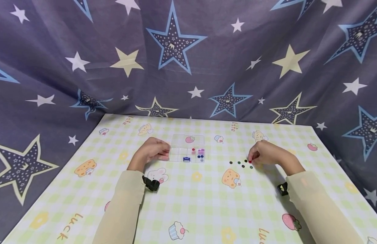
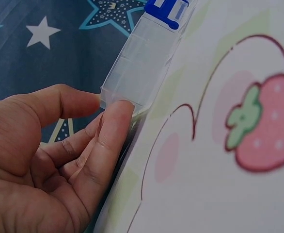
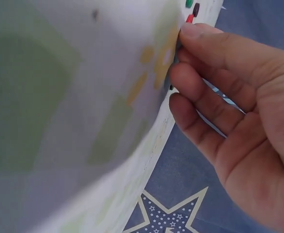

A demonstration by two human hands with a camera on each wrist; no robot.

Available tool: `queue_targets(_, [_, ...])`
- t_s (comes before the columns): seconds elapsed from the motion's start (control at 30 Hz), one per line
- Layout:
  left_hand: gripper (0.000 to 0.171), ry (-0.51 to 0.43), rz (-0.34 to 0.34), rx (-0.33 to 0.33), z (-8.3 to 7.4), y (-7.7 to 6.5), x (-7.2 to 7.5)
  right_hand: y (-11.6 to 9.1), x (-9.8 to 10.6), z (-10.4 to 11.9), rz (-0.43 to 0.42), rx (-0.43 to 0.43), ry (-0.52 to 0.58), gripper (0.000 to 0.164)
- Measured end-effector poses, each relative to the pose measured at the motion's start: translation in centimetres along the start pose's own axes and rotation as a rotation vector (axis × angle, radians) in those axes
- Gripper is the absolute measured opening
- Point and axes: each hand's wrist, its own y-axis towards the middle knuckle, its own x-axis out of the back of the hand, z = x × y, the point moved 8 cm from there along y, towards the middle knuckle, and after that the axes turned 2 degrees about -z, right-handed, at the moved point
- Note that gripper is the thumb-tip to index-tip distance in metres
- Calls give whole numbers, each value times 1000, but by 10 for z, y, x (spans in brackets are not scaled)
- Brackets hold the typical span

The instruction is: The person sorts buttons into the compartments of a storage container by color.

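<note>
A clear compartment box (image 1: pixel 174 156) lies on the table with its lid (image 1: pixel 179 139) tipped back open and a blue latch (image 1: pixel 186 159) at its front. My left hand (image 1: pixel 152 149) grips the box's left end; in the left wrist view thumb and fingers pinch its corner. Red, pink, purple and dark blue bead-like pieces (image 1: pixel 201 156) sit in the right-hand compartments. Off to the right, my right hand (image 1: pixel 264 152) pinches a small red bead (image 1: pixel 250 162) at the fingertips, low over the table. Several loose dark and green beads (image 1: pixel 239 162) lie beside it.
A checked cloth with cartoon prints covers the table (image 1: pixel 182 189). Behind it hangs a dark star-patterned curtain (image 1: pixel 194 71). Black wrist cameras (image 1: pixel 151 184) are strapped at both cuffs.
</note>
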Motion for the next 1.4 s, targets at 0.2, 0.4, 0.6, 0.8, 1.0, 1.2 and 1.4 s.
queue_targets(0.2, [34,-3,-6,7,1,0,1,6,0,0,55,-9,11,16])
queue_targets(0.4, [33,3,-9,0,1,0,2,12,-1,0,128,-34,32,17])
queue_targets(0.6, [33,2,-8,4,1,0,1,14,-2,0,170,-58,34,14])
queue_targets(0.8, [34,-4,-11,3,0,0,0,14,1,3,150,-57,5,12])
queue_targets(1.0, [34,-4,-12,3,-2,0,1,16,1,4,143,-45,-13,14])
queue_targets(1.2, [35,-4,-18,7,-1,0,2,18,-1,6,175,-39,-11,15])
queue_targets(1.4, [35,-4,-16,7,-1,-1,1,14,-4,3,201,-48,48,16])
